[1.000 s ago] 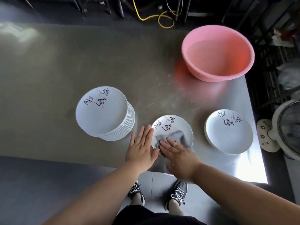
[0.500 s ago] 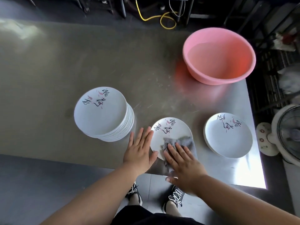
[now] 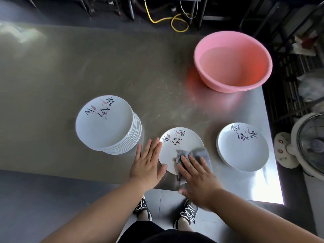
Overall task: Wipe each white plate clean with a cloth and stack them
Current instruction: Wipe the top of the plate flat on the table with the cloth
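From the head view, one plate (image 3: 180,146) lies at the counter's (image 3: 70,71) near edge. The right hand (image 3: 198,176) presses one grey cloth (image 3: 196,155) flat onto it; the left hand (image 3: 148,165), fingers straight, steadies its rim. Two plate stacks flank it: a tall stack (image 3: 108,123) left, a low stack (image 3: 242,146) right. One pink basin (image 3: 233,62) sits at the far right corner.

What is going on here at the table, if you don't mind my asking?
A person is wiping a white plate at the near edge of a steel table. The right hand presses a grey cloth flat onto it, while the left hand lies open against its rim. A tall stack of plates stands to the left, a short stack to the right, and a pink basin behind.
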`<state>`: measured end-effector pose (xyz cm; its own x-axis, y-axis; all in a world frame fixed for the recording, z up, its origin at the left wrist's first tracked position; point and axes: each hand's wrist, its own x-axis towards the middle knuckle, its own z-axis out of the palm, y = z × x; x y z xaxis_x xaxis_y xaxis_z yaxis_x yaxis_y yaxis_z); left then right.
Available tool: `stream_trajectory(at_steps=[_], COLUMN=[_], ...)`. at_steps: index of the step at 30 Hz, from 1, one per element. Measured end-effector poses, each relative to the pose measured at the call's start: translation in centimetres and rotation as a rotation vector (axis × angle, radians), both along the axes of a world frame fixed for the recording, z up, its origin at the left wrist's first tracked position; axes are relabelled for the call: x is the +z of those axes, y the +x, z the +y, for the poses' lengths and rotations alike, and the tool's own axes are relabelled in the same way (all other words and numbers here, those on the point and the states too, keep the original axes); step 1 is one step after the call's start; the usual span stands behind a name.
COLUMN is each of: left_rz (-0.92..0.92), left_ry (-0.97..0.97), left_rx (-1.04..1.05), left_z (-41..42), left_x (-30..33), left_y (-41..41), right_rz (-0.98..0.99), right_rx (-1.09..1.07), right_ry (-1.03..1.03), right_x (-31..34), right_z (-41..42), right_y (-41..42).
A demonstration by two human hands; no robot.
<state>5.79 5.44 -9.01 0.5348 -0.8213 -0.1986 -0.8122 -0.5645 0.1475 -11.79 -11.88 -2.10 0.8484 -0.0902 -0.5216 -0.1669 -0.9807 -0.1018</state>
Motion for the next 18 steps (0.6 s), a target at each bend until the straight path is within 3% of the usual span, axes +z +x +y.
stream_trajectory(at_steps=[6, 11, 18], left_rz=[0.004, 0.022, 0.041], left_ry=[0.015, 0.024, -0.013], left_rx=[0.005, 0.008, 0.000], left_z=[-0.1, 0.1, 0.0], left_x=[0.2, 0.4, 0.4], left_y=[-0.1, -0.1, 0.0], right_rz=[0.035, 0.038, -0.046], right_rx=[-0.210, -0.110, -0.183], right_ry=[-0.072, 0.075, -0.052], right_x=[-0.6, 1.2, 0.2], right_z=[-3.0, 0.7, -5.8], right_y=[3.1, -1.5, 4.2])
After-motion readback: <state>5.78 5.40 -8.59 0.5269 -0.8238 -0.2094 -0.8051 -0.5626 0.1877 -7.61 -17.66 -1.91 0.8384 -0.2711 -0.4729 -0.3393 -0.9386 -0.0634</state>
